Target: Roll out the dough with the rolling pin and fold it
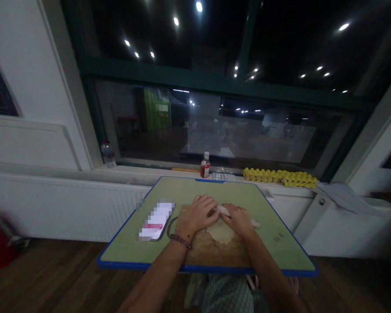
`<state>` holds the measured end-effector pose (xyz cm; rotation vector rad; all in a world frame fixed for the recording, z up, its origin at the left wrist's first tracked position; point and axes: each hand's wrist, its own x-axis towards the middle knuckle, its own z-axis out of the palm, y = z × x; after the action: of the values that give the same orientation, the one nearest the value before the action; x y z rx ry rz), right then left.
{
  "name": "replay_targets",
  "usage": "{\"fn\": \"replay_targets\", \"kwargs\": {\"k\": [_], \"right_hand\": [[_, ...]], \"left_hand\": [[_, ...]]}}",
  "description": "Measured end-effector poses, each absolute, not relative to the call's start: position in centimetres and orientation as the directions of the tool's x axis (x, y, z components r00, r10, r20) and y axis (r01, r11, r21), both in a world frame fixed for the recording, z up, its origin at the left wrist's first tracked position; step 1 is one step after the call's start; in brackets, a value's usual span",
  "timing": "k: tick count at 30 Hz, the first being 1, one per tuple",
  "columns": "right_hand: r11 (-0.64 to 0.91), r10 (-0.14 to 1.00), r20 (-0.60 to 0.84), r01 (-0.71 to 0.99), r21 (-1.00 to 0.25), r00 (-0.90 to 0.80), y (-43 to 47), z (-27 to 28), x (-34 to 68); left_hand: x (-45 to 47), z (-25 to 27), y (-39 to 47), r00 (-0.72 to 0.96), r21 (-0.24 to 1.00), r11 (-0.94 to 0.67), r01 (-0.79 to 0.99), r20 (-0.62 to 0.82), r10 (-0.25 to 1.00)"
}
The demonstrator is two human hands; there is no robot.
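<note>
My left hand (202, 211) and my right hand (239, 217) are wrapped over a pale rolling pin (223, 211), side by side with a small gap between them. One end of the pin sticks out past my right hand. Below the pin lies a flat, thin sheet of dough (222, 232), its near edge uneven. The dough rests on a brown wooden board (215, 254) dusted in places with flour. My hands and the pin hide the far part of the dough. A beaded bracelet circles my left wrist.
The board sits on a green table (280, 243) with a blue rim. A phone (157, 221) with a lit screen lies left of the board. On the windowsill stand a small red-labelled bottle (205, 167), yellow egg trays (280, 177) and a clear plastic bottle (108, 155).
</note>
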<state>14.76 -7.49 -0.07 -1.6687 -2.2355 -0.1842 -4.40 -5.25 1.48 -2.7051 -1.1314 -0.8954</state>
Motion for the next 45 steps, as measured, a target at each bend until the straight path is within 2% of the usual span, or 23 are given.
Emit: {"fn": "replay_targets", "kwargs": {"k": [3,7,12,16,19,23,25,26,29,31,33,36,41,45], "right_hand": [[0.371,0.891,0.296,0.928,-0.037,-0.344,-8.1,0.1,14.1],[0.447,0.852,0.316,0.894,-0.023,-0.418,-8.5,0.1,14.0],[0.481,0.833,0.308,0.877,0.01,-0.46,-9.1,0.6,14.0],[0.432,0.857,0.296,0.901,0.038,-0.423,-9.1,0.5,13.9],[0.329,0.879,0.365,0.944,0.001,-0.306,-8.6,0.1,14.1],[0.017,0.876,0.478,0.988,-0.153,0.059,-7.8,-0.2,15.1],[-0.137,0.88,0.419,0.964,-0.227,0.224,-7.6,-0.3,15.9],[-0.179,0.897,0.361,0.957,-0.228,0.254,-7.4,-0.3,16.2],[-0.139,0.967,0.204,0.986,-0.091,0.155,-7.1,-0.6,17.1],[-0.066,0.988,0.139,0.998,0.012,0.064,-7.0,-0.9,17.4],[-0.036,0.995,0.096,0.998,0.059,0.031,-7.0,-1.0,17.4],[-0.029,0.998,0.054,0.996,0.081,0.025,-7.3,-0.8,17.2],[-0.043,0.997,0.065,0.994,0.1,0.036,-8.2,-0.4,16.8],[-0.051,0.993,0.109,0.997,0.053,0.045,-9.3,-0.5,16.7]], "left_hand": [[-4.2,1.5,-5.2,0.545,0.122,-0.701,0.703,0.541,0.641],[-4.1,1.6,-5.2,0.454,0.172,-0.63,0.757,0.555,0.697],[-4.3,2.8,-6.2,0.348,0.257,-0.438,0.862,0.327,0.878],[-4.2,3.5,-6.8,0.305,0.238,-0.373,0.897,0.281,0.91],[-4.2,3.4,-6.8,0.304,0.22,-0.373,0.902,0.291,0.907],[-4.1,2.8,-6.3,0.295,0.196,-0.352,0.915,0.267,0.917],[-4.1,2.5,-6.0,0.306,0.188,-0.353,0.916,0.24,0.921],[-4.0,2.3,-5.8,0.312,0.19,-0.356,0.915,0.229,0.922],[-3.8,1.6,-5.2,0.279,0.24,-0.32,0.917,0.188,0.942],[-3.7,1.0,-4.8,0.254,0.274,-0.296,0.915,0.176,0.951],[-3.7,0.4,-4.5,0.262,0.263,-0.307,0.915,0.191,0.946],[-3.8,-0.1,-4.4,0.299,0.213,-0.344,0.914,0.216,0.929],[-3.9,0.1,-5.5,0.376,0.178,-0.404,0.897,0.173,0.91],[-3.9,0.0,-6.9,0.405,0.173,-0.448,0.877,0.234,0.884]]}}
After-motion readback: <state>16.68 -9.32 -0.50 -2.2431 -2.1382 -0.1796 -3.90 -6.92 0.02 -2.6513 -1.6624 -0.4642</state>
